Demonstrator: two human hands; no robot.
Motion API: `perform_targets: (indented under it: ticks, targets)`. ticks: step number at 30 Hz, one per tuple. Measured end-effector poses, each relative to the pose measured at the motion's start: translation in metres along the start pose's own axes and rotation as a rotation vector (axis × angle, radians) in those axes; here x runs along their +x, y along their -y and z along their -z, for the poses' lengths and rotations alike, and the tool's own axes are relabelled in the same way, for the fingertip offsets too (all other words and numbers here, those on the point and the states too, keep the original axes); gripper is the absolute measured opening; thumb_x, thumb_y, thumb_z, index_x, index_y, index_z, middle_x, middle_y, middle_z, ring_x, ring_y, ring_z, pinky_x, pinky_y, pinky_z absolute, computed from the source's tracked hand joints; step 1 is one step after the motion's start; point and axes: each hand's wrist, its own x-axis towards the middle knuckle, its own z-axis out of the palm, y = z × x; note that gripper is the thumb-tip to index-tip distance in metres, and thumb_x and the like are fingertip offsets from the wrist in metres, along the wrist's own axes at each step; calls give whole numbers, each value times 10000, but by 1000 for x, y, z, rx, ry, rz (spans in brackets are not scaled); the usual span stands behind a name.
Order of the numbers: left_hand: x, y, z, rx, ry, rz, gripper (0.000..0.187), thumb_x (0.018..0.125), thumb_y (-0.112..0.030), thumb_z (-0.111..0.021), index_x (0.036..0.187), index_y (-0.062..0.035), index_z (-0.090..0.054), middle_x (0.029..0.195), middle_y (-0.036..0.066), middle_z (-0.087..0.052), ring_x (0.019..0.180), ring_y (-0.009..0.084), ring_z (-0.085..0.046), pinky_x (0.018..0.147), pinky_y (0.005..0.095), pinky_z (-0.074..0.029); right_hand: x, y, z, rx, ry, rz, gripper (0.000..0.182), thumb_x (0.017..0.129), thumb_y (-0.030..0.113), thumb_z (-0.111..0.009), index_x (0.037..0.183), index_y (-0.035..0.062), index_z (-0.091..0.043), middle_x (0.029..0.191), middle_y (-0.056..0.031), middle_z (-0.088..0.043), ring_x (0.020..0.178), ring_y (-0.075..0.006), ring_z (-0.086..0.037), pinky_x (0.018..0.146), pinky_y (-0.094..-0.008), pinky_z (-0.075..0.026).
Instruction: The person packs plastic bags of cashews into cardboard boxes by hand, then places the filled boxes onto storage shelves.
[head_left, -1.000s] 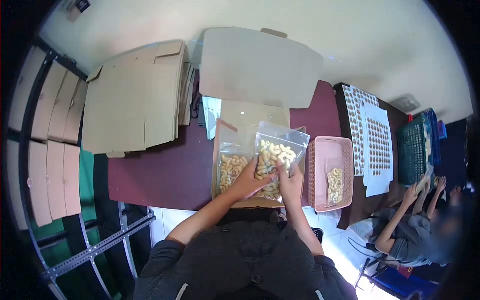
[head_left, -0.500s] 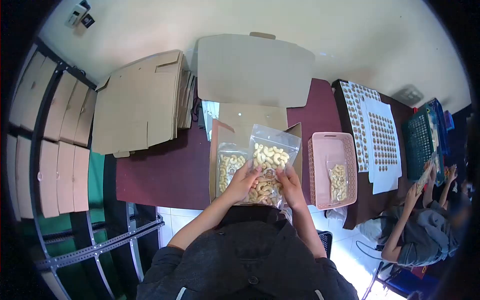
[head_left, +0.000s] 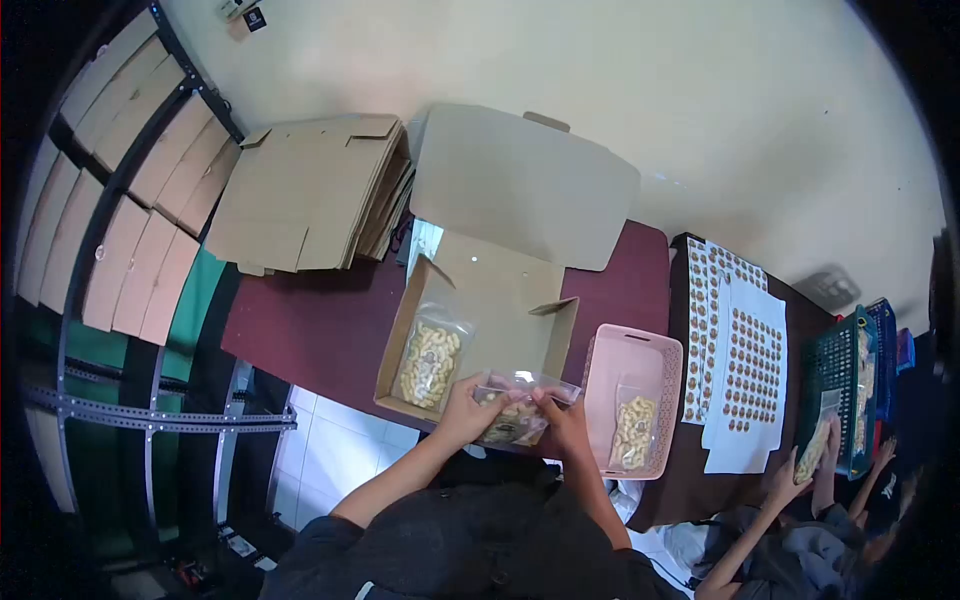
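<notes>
Between both hands is a clear zip bag of cashews (head_left: 513,425), tilted so its top edge faces up at the front of the open cardboard box (head_left: 502,277). My left hand (head_left: 464,411) grips the bag's left side. On its right side, near the zip strip, my right hand (head_left: 563,418) pinches it. Another bag of cashews (head_left: 431,360) lies inside the box against the left wall. Right of the box, a pink basket (head_left: 636,345) holds one more bag of cashews (head_left: 633,431).
Flattened cardboard boxes (head_left: 305,195) are stacked at the back left. Sticker sheets (head_left: 752,370) lie on the dark table at right, beside a green crate (head_left: 838,360). A co-worker's hand (head_left: 788,484) holds a bag there. A metal rack (head_left: 165,425) with boxes stands left.
The held bag has been lowered toward me and tipped, so its front shows less. The whole view has turned and shifted. The co-worker's bag now shows more fully.
</notes>
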Motion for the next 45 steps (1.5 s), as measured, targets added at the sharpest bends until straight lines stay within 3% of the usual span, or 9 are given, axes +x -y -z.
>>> perform_targets:
  ticks: [5, 8, 17, 20, 23, 31, 35, 39, 45]
  targets:
    - [-15, 5, -27, -51, 48, -19, 182, 853, -162, -623, 901, 12, -642, 825, 84, -664, 823, 127, -603, 874, 316, -439, -10, 5, 39, -24, 159, 66, 227, 866, 202, -613, 855, -19, -662, 826, -62, -651, 800, -124, -585, 728, -261, -453]
    - [-25, -1, -29, -29, 47, -69, 180, 877, -146, -577, 903, 8, -666, 830, 52, -668, 823, 77, -578, 1100, 401, -221, -8, 7, 43, -49, 279, 114, 292, 893, 248, -569, 856, -29, -654, 856, -80, -651, 834, -141, -585, 770, -272, -444]
    - [-29, -12, -32, -220, -6, 20, 368, 961, -274, -426, 1110, 24, -582, 1082, 122, -615, 992, 162, -552, 953, 283, -353, -5, 31, 27, 48, 352, 142, 430, 961, 305, -411, 1065, -79, -574, 1082, -143, -600, 945, -186, -571, 877, -296, -426]
    - [-24, -22, -37, 64, -421, -415, 443, 950, -216, -408, 1307, 46, -383, 1317, 183, -426, 1112, 219, -477, 963, 329, -355, -11, 51, 17, -34, 340, 241, 467, 977, 292, -361, 1246, -76, -465, 1218, -152, -535, 991, -179, -553, 906, -302, -419]
    - [-33, -20, -27, 216, -579, -462, 417, 918, -183, -457, 1276, 30, -434, 1286, 191, -432, 1126, 268, -465, 972, 354, -348, -12, 54, 9, -24, 194, 218, 454, 981, 278, -353, 1244, -74, -466, 1236, -147, -523, 1037, -196, -539, 915, -303, -415]
    - [-20, -10, -2, -210, -253, -394, 408, 859, -284, -577, 1148, -2, -521, 1213, 172, -415, 1156, 299, -437, 984, 371, -342, 2, 30, -66, -552, 285, 749, 509, 975, 306, -335, 1357, -29, -340, 1379, -196, -329, 1240, -303, -376, 1015, -365, -304]
    - [-2, -3, 41, 10, -101, -496, 592, 805, -339, -661, 1238, 7, -452, 1235, 174, -471, 1167, 285, -460, 989, 366, -351, 3, 36, -98, -296, 226, 582, 512, 986, 305, -277, 1375, -27, -301, 1408, -189, -283, 1289, -300, -313, 1052, -367, -249]
    - [4, -2, 61, -98, 69, -293, 580, 802, -209, -696, 1263, 9, -419, 1307, 141, -408, 1216, 225, -413, 1029, 343, -316, 19, 14, -116, -36, 73, 414, 433, 946, 131, -439, 1351, -2, -362, 1337, -150, -365, 1246, -248, -363, 1006, -342, -323]
    - [15, -14, 96, -293, -33, -141, 189, 857, -52, -606, 1026, 25, -565, 937, 83, -642, 920, 121, -595, 831, 248, -461, 41, -7, -126, -63, -267, 350, 648, 709, 183, -761, 1283, 78, -480, 1381, -91, -256, 1184, -220, -370, 971, -401, -366]
